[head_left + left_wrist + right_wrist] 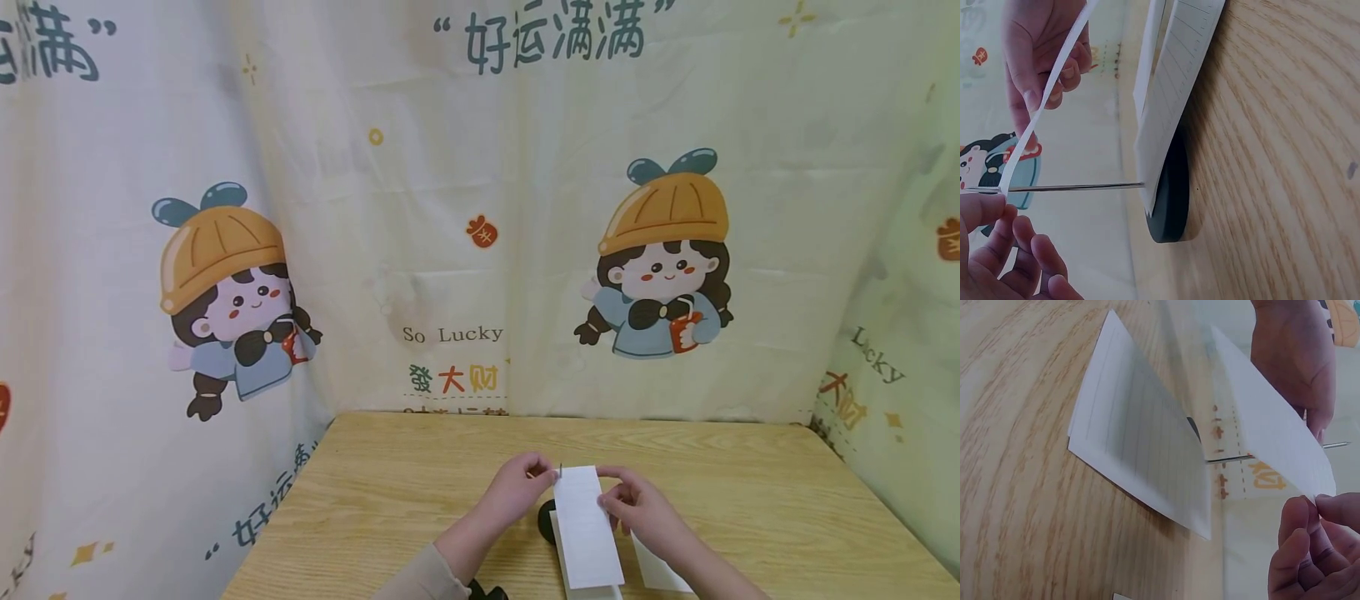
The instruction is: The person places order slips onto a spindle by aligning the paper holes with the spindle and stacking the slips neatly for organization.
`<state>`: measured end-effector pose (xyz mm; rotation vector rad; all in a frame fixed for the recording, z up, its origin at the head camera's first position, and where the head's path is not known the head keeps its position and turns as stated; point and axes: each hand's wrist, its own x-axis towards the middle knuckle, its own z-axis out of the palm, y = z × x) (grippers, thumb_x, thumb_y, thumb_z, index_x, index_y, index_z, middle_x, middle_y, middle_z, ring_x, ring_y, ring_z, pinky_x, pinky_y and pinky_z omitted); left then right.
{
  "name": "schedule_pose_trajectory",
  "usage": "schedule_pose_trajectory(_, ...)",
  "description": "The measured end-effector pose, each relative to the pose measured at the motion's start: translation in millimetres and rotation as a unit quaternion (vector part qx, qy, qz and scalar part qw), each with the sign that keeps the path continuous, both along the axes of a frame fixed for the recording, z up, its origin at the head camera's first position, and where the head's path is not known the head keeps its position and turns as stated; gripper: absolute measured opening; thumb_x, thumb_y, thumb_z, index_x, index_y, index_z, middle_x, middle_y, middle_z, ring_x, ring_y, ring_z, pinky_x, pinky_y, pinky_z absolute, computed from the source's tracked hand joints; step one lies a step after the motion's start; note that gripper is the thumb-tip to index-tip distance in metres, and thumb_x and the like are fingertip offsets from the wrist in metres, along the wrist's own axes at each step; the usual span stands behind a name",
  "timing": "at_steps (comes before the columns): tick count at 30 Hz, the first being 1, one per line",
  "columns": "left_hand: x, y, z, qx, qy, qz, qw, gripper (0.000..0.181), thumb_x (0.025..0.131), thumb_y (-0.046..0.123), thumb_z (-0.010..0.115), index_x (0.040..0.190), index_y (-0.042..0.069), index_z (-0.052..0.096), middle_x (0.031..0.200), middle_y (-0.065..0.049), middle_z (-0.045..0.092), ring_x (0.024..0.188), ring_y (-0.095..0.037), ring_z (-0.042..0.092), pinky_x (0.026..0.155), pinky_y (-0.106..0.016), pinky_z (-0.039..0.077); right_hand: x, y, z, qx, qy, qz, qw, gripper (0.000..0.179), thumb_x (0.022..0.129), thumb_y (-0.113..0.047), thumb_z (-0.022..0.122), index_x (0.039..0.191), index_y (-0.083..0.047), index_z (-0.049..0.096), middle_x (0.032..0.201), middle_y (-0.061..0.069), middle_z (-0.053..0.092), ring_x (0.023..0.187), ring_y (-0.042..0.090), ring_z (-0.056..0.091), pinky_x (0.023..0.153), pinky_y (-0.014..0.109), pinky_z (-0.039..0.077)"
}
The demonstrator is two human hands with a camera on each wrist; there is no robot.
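A thin metal spike (1079,187) rises from a round black base (547,522), forming a paper spike on the table. Lined paper slips (1141,425) lie low over the base with the spike through them. Higher up, a white paper slip (588,529) is pierced near its far end, the spike's tip standing out above it. My left hand (517,485) pinches that slip's corner right beside the spike, thumb against forefinger. On the opposite edge, my right hand (640,504) pinches the same slip between thumb and fingers. Its near end hangs over the lower slips.
Another white slip (660,569) lies on the wooden table (420,467), partly behind my right forearm. At the bottom edge of the head view, a black object (487,590) shows in part beside my left sleeve. A printed curtain (450,167) surrounds the table's back and sides.
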<state>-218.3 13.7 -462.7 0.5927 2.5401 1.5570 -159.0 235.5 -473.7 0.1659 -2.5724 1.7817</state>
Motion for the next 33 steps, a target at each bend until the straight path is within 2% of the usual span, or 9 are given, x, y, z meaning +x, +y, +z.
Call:
schedule_pose_trajectory(6,2.0,-1.0,-1.3,-0.015,-0.002,-0.003,0.9999,0.014,0.094,0.032,0.069,0.088,0.021,0.064,0.087,0.008,0.059,0.077,-0.012,0.052,0.063,-0.032,0.043,0.8,1,-2.8,0.017,-0.006,0.005,0.9998,0.047,0.094,-0.013,0.068,0.136,0.001,0.050,0.074,0.006,0.061,0.061,0.022,0.055,0.052,0.030,0.046)
schedule_pose_trajectory(14,0.8,-0.9,-3.8,-0.025,0.000,-0.007,0.9997,0.014,0.094,0.031,0.069,0.088,0.020,0.063,0.087,0.007,0.059,0.076,-0.013,0.052,0.062,-0.032,0.043,0.8,3,-6.7,0.011,-0.013,0.023,0.9996,0.049,0.094,-0.015,0.068,0.136,0.002,0.049,0.074,0.006,0.060,0.062,0.023,0.057,0.052,0.029,0.045)
schedule_pose_trajectory(24,0.5,0.7,-10.1,-0.058,-0.019,-0.001,0.9981,0.015,0.092,0.031,0.072,0.086,0.021,0.062,0.083,0.006,0.058,0.072,-0.014,0.051,0.059,-0.032,0.042,-0.3,6,-14.6,0.021,-0.025,0.029,0.9990,0.047,0.094,-0.015,0.068,0.134,0.003,0.050,0.074,0.005,0.060,0.060,0.018,0.052,0.051,0.026,0.043)
schedule_pose_trajectory(33,1.3,0.5,-8.4,-0.076,-0.020,-0.007,0.9968,0.016,0.091,0.028,0.073,0.083,0.018,0.062,0.078,0.006,0.057,0.069,-0.013,0.050,0.060,-0.032,0.041,-1.5,7,-22.7,0.019,-0.020,0.052,0.9983,0.048,0.093,-0.012,0.068,0.133,0.006,0.049,0.075,0.006,0.061,0.059,0.020,0.055,0.049,0.028,0.044)
